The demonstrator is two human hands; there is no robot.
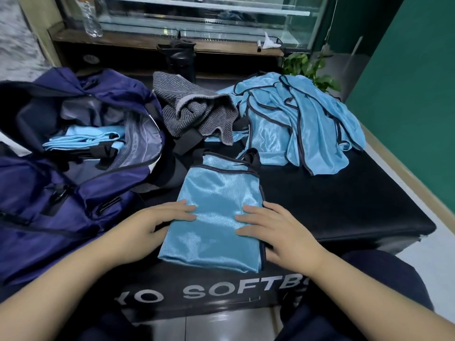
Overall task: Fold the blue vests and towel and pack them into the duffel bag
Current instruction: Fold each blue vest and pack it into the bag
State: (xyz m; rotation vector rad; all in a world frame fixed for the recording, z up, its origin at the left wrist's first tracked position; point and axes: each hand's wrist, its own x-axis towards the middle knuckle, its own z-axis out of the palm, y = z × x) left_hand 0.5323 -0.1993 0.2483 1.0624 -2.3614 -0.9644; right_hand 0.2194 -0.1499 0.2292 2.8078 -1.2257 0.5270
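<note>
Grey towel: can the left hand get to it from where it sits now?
Probably yes. The grey towel lies uncovered beyond the folded vest that the left hand presses, beside the open duffel bag. Only the bag's black strap lies between.

Left hand point(157, 221) flat, fingers straight; right hand point(273, 228) likewise

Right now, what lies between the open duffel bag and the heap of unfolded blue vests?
In the head view, the crumpled grey towel lies between the duffel bag and the vest heap.
</note>
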